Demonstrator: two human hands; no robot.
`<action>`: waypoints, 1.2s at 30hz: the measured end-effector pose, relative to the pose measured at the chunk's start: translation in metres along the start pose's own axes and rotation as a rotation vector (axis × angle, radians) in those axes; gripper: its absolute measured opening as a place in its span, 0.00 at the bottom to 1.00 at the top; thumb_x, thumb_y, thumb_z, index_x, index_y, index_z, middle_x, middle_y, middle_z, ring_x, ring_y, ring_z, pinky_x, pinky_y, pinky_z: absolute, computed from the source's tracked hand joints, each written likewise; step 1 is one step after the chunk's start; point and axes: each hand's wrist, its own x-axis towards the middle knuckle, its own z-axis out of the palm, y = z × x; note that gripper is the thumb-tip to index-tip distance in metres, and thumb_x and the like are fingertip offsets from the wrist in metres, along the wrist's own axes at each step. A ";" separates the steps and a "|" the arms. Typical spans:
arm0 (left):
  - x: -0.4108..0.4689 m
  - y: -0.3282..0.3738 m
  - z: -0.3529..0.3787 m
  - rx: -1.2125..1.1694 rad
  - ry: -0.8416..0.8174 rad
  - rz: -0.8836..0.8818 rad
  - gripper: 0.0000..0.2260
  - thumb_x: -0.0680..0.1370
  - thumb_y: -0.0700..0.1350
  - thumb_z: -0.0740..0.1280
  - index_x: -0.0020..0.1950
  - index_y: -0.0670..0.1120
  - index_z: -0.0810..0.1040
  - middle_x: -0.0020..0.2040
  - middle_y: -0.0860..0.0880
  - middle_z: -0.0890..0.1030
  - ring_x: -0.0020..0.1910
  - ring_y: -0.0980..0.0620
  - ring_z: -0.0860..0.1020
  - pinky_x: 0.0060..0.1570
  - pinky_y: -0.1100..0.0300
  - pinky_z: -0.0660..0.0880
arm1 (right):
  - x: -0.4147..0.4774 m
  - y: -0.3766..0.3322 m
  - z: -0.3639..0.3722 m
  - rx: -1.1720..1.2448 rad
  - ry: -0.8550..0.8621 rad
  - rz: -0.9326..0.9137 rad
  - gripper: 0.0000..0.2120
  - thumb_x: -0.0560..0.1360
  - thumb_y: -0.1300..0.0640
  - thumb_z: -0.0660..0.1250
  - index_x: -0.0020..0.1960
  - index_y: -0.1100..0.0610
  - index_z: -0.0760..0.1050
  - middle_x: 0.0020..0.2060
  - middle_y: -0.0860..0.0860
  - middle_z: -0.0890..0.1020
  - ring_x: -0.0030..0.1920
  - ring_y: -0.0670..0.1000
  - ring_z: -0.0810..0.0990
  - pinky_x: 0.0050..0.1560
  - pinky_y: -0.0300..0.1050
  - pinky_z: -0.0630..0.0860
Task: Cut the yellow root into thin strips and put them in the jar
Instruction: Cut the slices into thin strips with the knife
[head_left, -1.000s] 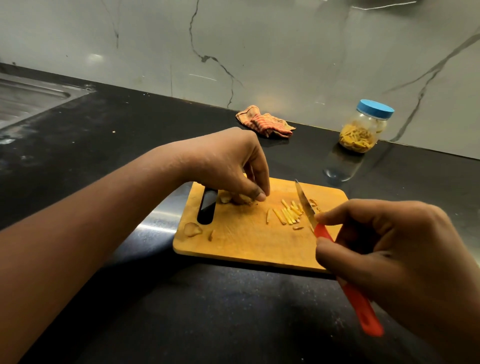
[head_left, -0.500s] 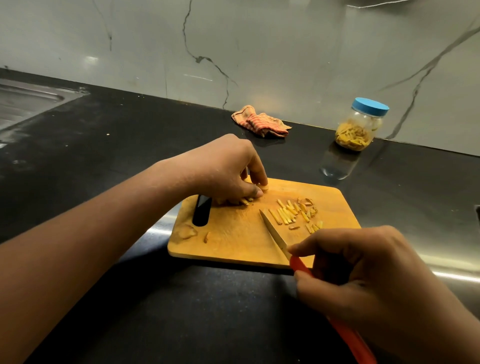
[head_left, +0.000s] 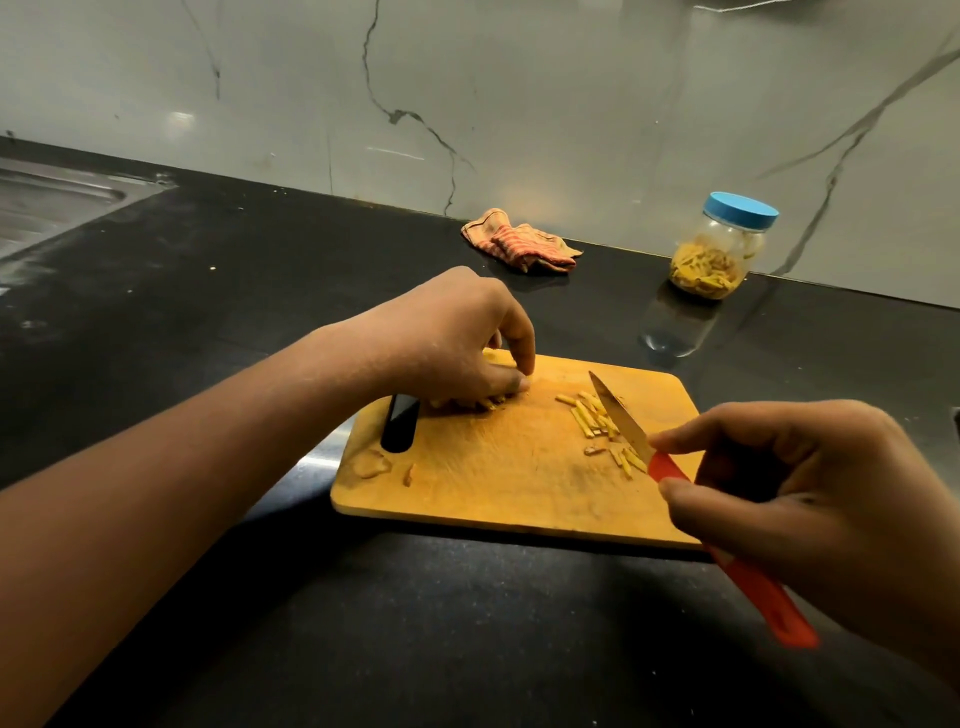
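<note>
Yellow strips (head_left: 597, 418) lie cut on wooden board (head_left: 498, 493); more root under left hand (head_left: 457, 353), fingers curled. Right hand (head_left: 810, 499) clasps knife (head_left: 621, 415). Jar (head_left: 719, 249) part-filled, lidded, well apart on desk (head_left: 260, 312). Transfer pending.

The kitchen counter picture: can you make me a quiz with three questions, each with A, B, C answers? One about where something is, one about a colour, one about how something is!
1. Where is the jar?
A) by the wall
B) on the board
C) in the sink

2. What colour is the knife handle?
A) blue
B) red
C) black

3. How is the jar's lid?
A) off
B) missing
C) on

Answers: 1 A, it stands on the counter against the wall. 2 B, the right hand holds a red handle. 3 C, the blue lid sits on top.
</note>
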 end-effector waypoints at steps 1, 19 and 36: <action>-0.001 0.003 0.000 -0.002 0.028 0.025 0.08 0.76 0.51 0.72 0.53 0.54 0.84 0.57 0.55 0.80 0.56 0.56 0.78 0.55 0.61 0.77 | -0.001 0.001 -0.001 0.012 -0.011 0.008 0.22 0.57 0.32 0.71 0.45 0.44 0.81 0.31 0.47 0.83 0.30 0.48 0.82 0.29 0.49 0.79; -0.007 0.045 0.024 0.115 -0.042 0.292 0.09 0.77 0.49 0.71 0.57 0.56 0.84 0.39 0.66 0.72 0.38 0.66 0.73 0.34 0.77 0.65 | -0.012 0.010 0.004 -0.001 0.057 -0.015 0.11 0.64 0.46 0.73 0.47 0.43 0.82 0.29 0.48 0.82 0.29 0.49 0.81 0.27 0.46 0.77; -0.071 -0.006 -0.017 0.228 -0.211 0.287 0.10 0.74 0.60 0.65 0.52 0.64 0.83 0.46 0.68 0.80 0.48 0.62 0.79 0.44 0.68 0.75 | -0.002 0.011 0.010 0.055 0.039 -0.139 0.15 0.63 0.40 0.68 0.48 0.43 0.81 0.31 0.46 0.83 0.29 0.48 0.82 0.27 0.46 0.78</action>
